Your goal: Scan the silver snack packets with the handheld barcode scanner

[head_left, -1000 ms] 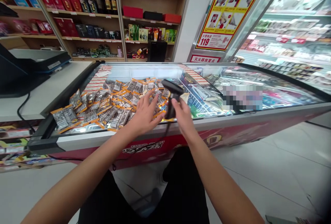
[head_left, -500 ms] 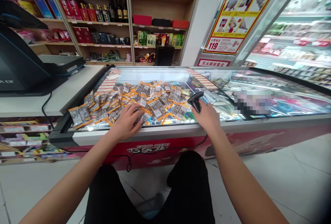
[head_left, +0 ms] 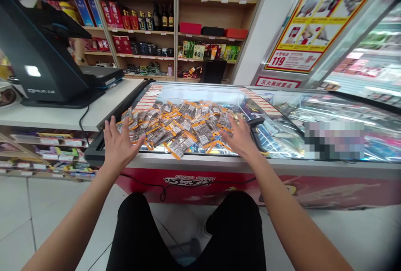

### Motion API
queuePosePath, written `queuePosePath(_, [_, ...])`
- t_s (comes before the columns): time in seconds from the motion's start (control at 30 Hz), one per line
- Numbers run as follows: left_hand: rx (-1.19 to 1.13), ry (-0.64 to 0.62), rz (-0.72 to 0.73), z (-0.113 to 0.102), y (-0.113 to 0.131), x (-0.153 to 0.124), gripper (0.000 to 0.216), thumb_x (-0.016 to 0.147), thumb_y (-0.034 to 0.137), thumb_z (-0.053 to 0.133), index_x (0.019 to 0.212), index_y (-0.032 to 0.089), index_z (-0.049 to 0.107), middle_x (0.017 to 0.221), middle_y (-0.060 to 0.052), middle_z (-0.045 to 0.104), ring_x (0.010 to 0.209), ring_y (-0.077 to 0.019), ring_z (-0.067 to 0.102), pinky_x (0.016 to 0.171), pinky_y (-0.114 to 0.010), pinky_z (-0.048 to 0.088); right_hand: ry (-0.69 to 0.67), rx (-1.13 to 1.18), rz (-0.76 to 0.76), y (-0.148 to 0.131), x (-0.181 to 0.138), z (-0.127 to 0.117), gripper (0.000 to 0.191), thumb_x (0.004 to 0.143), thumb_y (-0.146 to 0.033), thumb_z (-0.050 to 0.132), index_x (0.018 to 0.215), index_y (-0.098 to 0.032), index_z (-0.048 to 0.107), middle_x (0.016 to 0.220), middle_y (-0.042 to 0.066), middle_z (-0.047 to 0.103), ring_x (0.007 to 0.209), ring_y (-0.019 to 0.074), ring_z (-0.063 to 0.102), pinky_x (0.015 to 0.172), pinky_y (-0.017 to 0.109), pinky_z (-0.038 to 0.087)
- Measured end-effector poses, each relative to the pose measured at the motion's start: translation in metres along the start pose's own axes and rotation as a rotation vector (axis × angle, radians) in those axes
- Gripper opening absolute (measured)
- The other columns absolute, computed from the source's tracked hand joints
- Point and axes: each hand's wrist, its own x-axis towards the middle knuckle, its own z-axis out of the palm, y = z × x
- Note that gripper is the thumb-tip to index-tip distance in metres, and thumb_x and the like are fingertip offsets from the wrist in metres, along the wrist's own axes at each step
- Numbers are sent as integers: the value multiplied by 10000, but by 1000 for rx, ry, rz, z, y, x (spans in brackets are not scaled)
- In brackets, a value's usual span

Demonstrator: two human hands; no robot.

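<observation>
A heap of small snack packets [head_left: 178, 127] with orange edges lies on the glass lid of a chest freezer [head_left: 219, 164]. My left hand [head_left: 118, 143] is open with spread fingers at the heap's left edge, near the packets there. My right hand [head_left: 239, 137] is open, palm down, at the heap's right edge, touching the packets. A black barcode scanner [head_left: 260, 121] lies on the glass just right of my right hand, its cable hanging down the freezer front.
A black checkout terminal [head_left: 40, 54] stands on the white counter [head_left: 62, 114] at left. Wooden shelves [head_left: 175, 24] with boxes and bottles fill the back. A red and yellow poster [head_left: 316, 20] and a chilled display case [head_left: 369, 66] are at right.
My right hand has put the scanner down on the glass and opened. My left hand has moved left from the middle of the packets to the heap's left edge.
</observation>
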Motion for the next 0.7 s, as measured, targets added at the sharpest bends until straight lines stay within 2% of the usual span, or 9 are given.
queuePosePath(0.1, [18,-198,-79,2,-17,10,964,964,726,501,1690,113,336,1742,-292,255,1624,-500,230,1274,-648,264,-39,17,44,-7,30,8,1060,911,-907,390,1746,-266,267,1815,153,115,1650,495,89,1276,684,217])
queuePosePath(0.23, [83,-335,-40,10,1,19,1023,887,839,547,1719,299,299,1781,-192,229,1618,-516,228,1249,-692,274,-174,-14,34,-31,51,25,1161,829,-988,394,1743,-281,277,1822,140,99,1645,512,82,1261,732,191])
queuePosePath(0.33, [116,-361,-21,18,22,24,1028,824,890,588,1680,355,394,1801,-160,173,1619,-575,141,1247,-735,223,-217,-76,-7,-58,56,38,1193,804,-1016,380,1737,-279,288,1813,151,141,1639,510,121,1246,779,143])
queuePosePath(0.43, [114,-357,-5,24,30,30,989,835,880,589,1659,354,436,1798,-168,171,1607,-590,167,1244,-734,232,-267,-64,-35,-80,65,49,1197,806,-1025,345,1736,-274,287,1808,156,159,1637,495,152,1244,790,116])
queuePosePath(0.57, [116,-317,17,28,22,40,942,868,822,612,1653,326,453,1774,-184,226,1595,-571,230,1250,-706,259,-289,-46,-83,-104,89,66,1202,796,-1033,356,1734,-285,291,1800,166,196,1630,487,196,1258,768,108])
queuePosePath(0.7, [86,-266,-13,32,12,45,900,895,773,618,1655,320,450,1771,-178,237,1607,-570,195,1249,-714,255,-280,-14,-131,-125,109,82,1190,800,-1028,374,1732,-294,291,1800,155,203,1629,474,211,1269,750,96])
